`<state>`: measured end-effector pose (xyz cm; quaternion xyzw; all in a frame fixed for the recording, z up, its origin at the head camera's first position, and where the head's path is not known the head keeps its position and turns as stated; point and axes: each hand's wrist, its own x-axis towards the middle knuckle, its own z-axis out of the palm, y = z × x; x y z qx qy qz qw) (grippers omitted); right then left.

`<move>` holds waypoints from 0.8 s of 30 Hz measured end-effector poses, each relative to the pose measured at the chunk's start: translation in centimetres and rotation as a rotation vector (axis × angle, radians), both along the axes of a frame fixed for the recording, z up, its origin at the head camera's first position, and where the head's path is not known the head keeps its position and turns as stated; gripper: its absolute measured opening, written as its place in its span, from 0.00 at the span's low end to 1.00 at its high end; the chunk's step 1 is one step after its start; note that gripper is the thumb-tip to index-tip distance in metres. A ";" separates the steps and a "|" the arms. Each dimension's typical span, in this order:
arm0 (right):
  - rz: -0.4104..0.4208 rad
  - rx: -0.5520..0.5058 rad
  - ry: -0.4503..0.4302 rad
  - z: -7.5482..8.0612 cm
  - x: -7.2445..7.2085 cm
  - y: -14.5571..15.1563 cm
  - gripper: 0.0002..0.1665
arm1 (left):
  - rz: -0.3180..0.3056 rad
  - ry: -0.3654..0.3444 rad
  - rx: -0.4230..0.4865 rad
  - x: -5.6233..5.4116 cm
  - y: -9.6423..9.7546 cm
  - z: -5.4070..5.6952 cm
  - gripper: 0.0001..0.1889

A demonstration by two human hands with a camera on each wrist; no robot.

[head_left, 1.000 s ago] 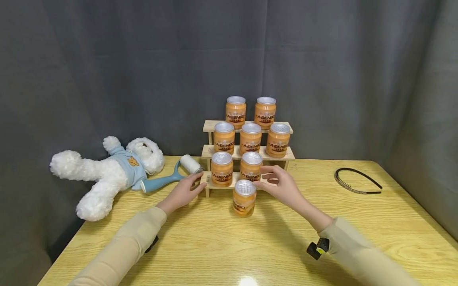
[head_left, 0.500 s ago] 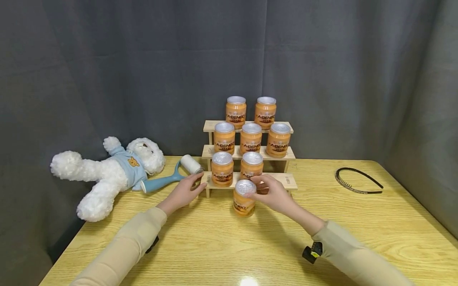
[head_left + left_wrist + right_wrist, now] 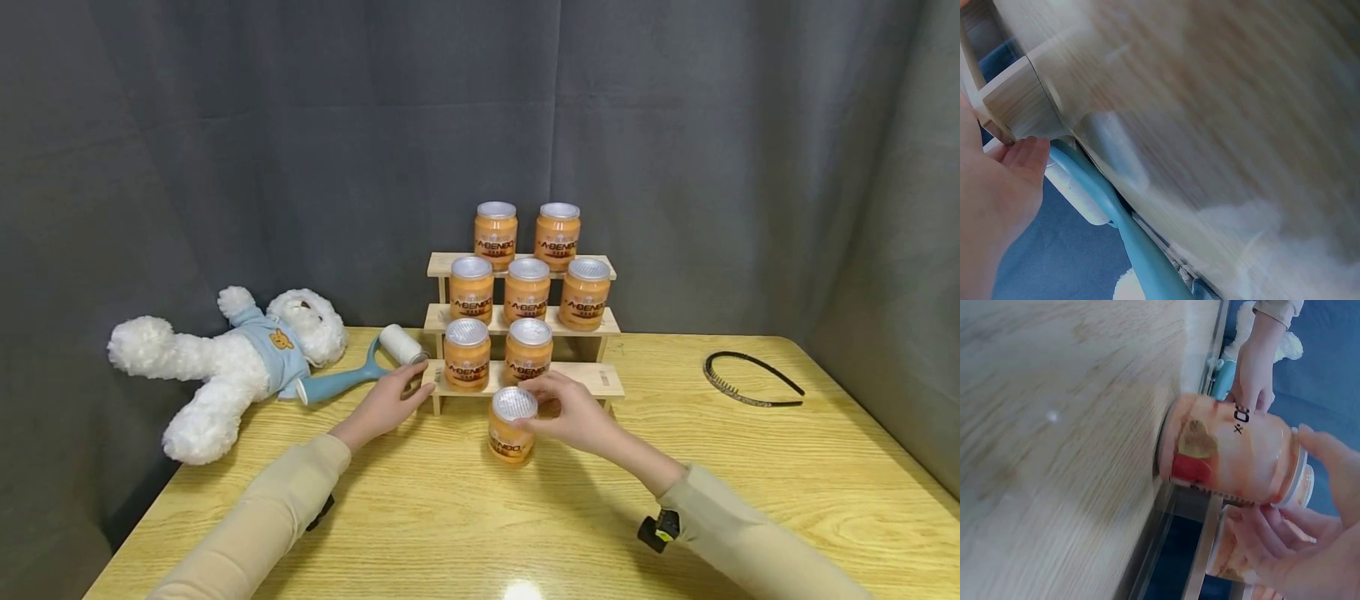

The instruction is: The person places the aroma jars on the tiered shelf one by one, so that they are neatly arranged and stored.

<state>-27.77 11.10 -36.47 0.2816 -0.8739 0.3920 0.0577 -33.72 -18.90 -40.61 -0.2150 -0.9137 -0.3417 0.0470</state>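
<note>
An orange can (image 3: 512, 437) with a silver lid and printed label stands on the wooden table, in front of the stepped wooden rack (image 3: 600, 379). My right hand (image 3: 573, 417) holds this can near its lid from the right; in the right wrist view the thumb is at the lid rim and curled fingers (image 3: 1257, 534) lie along the side. Two like cans, one being the left can (image 3: 467, 358), occupy the lowest step. At that step's left end, my left hand (image 3: 381, 404) pinches the board between thumb and fingers. The left thumb is mostly cut off in the left wrist view.
More orange cans fill the middle step (image 3: 611, 321) and part of the top step (image 3: 442, 264). Left of the rack lie a blue-handled lint roller (image 3: 341, 385) and a white teddy bear (image 3: 225, 358). A black headband (image 3: 738, 396) lies at right. Dark curtains (image 3: 300, 167) hang behind.
The right hand has moved left from beside the front can and now grips it. That can has shifted slightly toward me. My left hand has kept its place on the rack.
</note>
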 end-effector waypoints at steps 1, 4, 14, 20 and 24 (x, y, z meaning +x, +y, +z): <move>0.025 -0.004 -0.006 0.0 0.1 0.2 0.30 | 0.000 0.003 -0.002 0.0 0.0 0.0 0.30; 0.084 -0.009 -0.038 0.0 0.2 0.7 0.30 | 0.001 0.010 -0.006 -0.1 -0.1 0.0 0.30; 0.132 0.026 -0.093 0.1 0.7 1.4 0.36 | 0.000 0.004 -0.002 -0.1 -0.2 -0.1 0.30; -0.002 0.007 -0.144 0.0 1.7 -0.1 0.41 | -0.004 0.005 0.005 0.0 0.0 -0.1 0.30; -0.015 0.012 -0.141 -0.1 1.9 -0.8 0.42 | -0.004 -0.001 0.007 0.0 0.0 -0.1 0.30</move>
